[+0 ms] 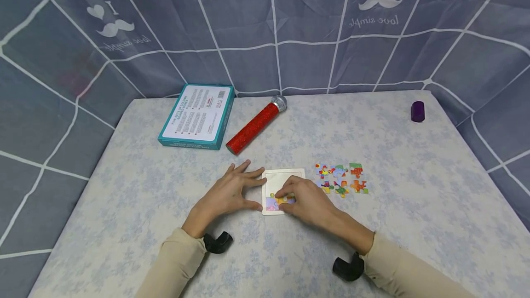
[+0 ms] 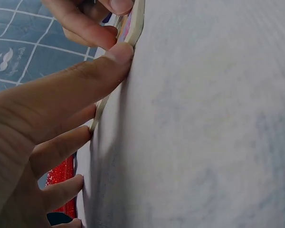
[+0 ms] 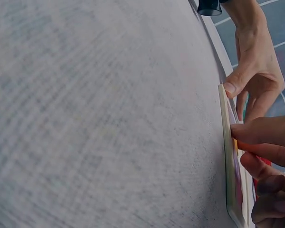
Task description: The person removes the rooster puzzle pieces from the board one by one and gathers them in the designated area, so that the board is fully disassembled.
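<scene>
A small square puzzle board with a pale rim lies on the table, a few lilac and yellow pieces in its near part. My left hand, fingers spread, rests at its left side; in the left wrist view the thumb presses the board's edge. With thumb and index finger, my right hand pinches a yellow puzzle piece down at the near part of the board. The right wrist view shows those fingertips close on the board, partly hiding the piece. Several loose puzzle pieces lie just right of my right hand.
Behind my left hand are a teal-edged box and a red glittery microphone. A small purple cylinder stands at the back right. A grey checked curtain rises behind the patterned tabletop.
</scene>
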A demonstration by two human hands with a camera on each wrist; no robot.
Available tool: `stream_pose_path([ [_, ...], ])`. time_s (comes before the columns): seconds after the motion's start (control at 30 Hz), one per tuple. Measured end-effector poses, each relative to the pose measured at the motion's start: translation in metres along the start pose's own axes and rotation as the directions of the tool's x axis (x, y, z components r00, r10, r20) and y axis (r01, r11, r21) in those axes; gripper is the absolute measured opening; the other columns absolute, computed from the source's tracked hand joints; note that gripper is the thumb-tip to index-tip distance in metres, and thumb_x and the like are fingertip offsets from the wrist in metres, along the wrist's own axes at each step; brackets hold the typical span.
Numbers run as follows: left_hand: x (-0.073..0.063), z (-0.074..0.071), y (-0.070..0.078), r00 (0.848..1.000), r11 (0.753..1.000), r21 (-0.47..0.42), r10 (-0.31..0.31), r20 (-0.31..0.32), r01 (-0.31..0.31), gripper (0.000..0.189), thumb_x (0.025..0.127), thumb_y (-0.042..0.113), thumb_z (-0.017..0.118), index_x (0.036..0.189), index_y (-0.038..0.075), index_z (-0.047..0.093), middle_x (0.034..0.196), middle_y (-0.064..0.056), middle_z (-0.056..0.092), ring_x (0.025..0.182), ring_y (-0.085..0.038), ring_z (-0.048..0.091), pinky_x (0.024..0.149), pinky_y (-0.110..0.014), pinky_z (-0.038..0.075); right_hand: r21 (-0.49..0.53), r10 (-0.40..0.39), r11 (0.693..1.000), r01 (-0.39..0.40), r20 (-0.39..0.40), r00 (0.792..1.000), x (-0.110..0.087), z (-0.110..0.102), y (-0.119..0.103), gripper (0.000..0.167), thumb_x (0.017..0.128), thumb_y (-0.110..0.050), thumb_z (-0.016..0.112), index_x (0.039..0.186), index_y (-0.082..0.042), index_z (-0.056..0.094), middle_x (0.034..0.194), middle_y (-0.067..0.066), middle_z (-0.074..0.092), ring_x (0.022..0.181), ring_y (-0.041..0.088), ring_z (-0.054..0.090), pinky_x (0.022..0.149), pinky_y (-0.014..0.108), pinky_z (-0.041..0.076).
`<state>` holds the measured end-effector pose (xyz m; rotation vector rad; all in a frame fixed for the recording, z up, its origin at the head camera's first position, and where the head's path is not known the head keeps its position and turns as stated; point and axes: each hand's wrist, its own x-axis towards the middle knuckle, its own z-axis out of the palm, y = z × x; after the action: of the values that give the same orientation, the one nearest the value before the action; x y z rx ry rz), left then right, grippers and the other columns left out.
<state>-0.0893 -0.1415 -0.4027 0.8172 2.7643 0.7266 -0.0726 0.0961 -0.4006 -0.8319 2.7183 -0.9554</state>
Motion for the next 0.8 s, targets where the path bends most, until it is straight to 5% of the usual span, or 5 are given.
stream_pose_path([
  [0.8, 0.001, 0.000, 0.003, 0.999, 0.999, -0.014, -0.032, -0.002, 0.032, 0.073, 0.063, 0.040, 0.092, 0.126, 0.013, 0.068, 0.145, -0.003, 0.050, 0.146, -0.038, 0.023, 0.112, -0.068, 0.015, 0.190, 0.073, 0.979, -0.078, 0.035, 0.997, 0.012, -0.003, -0.004, 0.016, 0.072, 0.000, 0.083, 0.084, -0.008, 0.076, 0.069, -0.009, 0.061, 0.062, 0.005, 0.054, 0.057, 0.022, 0.048],
])
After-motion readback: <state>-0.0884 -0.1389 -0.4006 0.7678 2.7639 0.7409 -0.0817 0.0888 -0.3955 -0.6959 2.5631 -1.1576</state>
